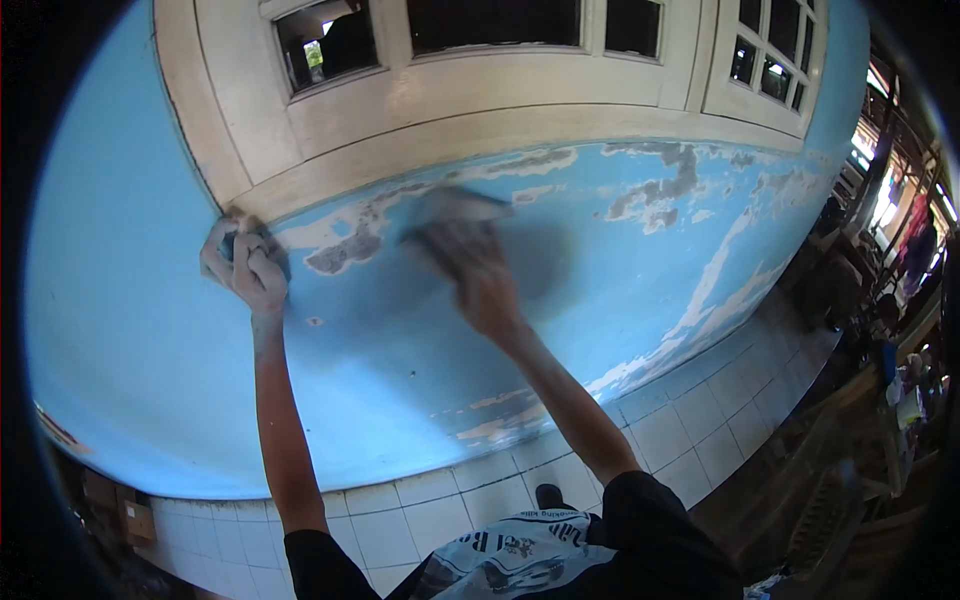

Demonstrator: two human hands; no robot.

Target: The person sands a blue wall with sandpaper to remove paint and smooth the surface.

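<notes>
My left hand (247,268) is pressed to the blue wall (150,340) just under the lower left corner of the cream window frame (420,130). Its fingers are curled, and whatever they may hold is hidden. Smeared by motion, my right hand (470,265) is against the wall below the frame, gripping a flat greyish piece (468,205) whose kind the blur hides. Around it the blue paint is flaked off in patches, baring white and grey plaster (345,252). More peeled paint (660,185) lies to the right.
White tiles (490,505) run along the foot of the wall. Window panes (495,22) sit above the sill. At the right, wooden items and clutter (850,440) stand beside the wall; a cardboard box (138,520) is at the lower left.
</notes>
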